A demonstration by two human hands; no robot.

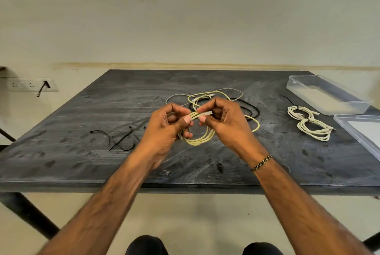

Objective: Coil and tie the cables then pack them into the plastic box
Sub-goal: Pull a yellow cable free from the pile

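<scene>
While hands [195, 120] pinch yellow cable [198, 139], coil hangs downward.

head-worn view, looking down, near table [61, 151]

Dark counter [72, 162]. Loose cables [240, 98], black ties [121, 141], two tied coils [308, 123] are laid on it. Clear plastic box [329, 98] and lid [357, 131] are placed right.

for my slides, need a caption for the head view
Both hands coil a yellow cable above the dark table.
</scene>
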